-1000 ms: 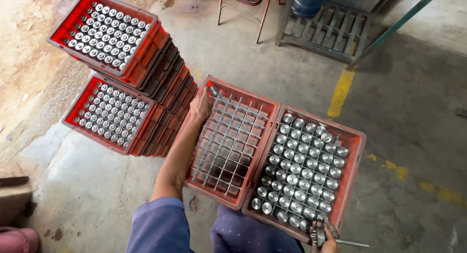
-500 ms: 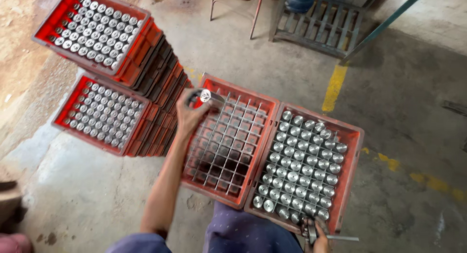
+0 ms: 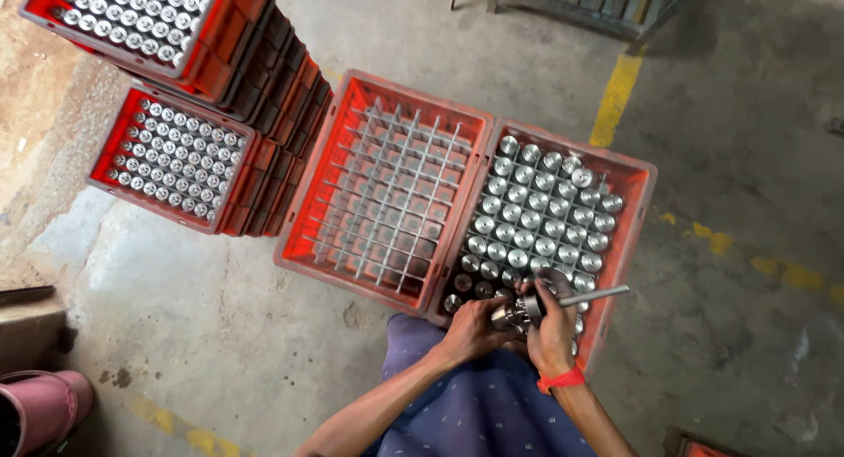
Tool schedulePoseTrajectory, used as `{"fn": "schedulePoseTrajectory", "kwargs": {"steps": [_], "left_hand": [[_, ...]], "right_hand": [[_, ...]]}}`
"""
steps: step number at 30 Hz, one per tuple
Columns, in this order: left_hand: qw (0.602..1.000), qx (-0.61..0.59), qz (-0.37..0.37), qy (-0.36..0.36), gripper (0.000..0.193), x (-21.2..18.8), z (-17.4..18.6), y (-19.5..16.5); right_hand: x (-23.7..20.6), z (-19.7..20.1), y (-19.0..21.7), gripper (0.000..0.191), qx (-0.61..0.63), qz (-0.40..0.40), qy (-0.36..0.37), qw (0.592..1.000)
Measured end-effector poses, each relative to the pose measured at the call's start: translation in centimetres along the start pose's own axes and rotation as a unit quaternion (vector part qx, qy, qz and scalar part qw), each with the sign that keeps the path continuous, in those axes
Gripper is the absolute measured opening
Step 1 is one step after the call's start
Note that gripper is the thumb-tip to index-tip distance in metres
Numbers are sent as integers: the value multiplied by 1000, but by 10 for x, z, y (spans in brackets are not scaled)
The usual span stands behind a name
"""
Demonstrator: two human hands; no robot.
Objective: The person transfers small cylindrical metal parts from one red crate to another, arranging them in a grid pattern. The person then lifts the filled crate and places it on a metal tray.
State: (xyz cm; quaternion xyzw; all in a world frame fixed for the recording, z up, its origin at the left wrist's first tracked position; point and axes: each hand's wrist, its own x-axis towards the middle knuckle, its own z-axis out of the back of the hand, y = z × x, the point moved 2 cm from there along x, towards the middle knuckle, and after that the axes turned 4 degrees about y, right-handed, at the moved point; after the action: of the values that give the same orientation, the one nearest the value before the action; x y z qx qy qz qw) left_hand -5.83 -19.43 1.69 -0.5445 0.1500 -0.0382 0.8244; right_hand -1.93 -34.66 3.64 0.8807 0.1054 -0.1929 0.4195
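Two red crates lie side by side on the floor in front of me. The left crate [image 3: 299,246] holds a bare metal divider grid. The right crate [image 3: 635,211] is filled with several shiny metal cylinders. Both hands meet over the near edge of the right crate. My left hand [image 3: 470,328] grips a metal cylinder [image 3: 508,314]. My right hand [image 3: 552,327], with a red band at the wrist, holds a slim metal rod tool [image 3: 594,295] that sticks out to the right, its working end against the cylinder.
Stacks of red crates [image 3: 167,163] full of metal cylinders stand at the left, another stack [image 3: 132,18] behind them. A yellow floor line [image 3: 615,97] runs at the back right. A metal frame [image 3: 580,0] stands at the top. A pink object [image 3: 35,409] is at the lower left.
My left hand has come back from the far left corner of the empty-grid crate, carrying a cylinder, and joined my right hand at the near edge of the full crate. The view has shifted.
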Motion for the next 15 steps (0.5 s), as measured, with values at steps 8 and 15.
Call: {"fn": "schedulePoseTrajectory", "kwargs": {"steps": [8, 15], "left_hand": [[982, 53, 74, 165, 58, 11, -25, -8], [978, 73, -106, 162, 66, 70, -19, 2]], "right_hand": [[-14, 30, -5, 15, -127, 9, 76, 989], [17, 104, 26, 15, 75, 50, -128, 988]]}}
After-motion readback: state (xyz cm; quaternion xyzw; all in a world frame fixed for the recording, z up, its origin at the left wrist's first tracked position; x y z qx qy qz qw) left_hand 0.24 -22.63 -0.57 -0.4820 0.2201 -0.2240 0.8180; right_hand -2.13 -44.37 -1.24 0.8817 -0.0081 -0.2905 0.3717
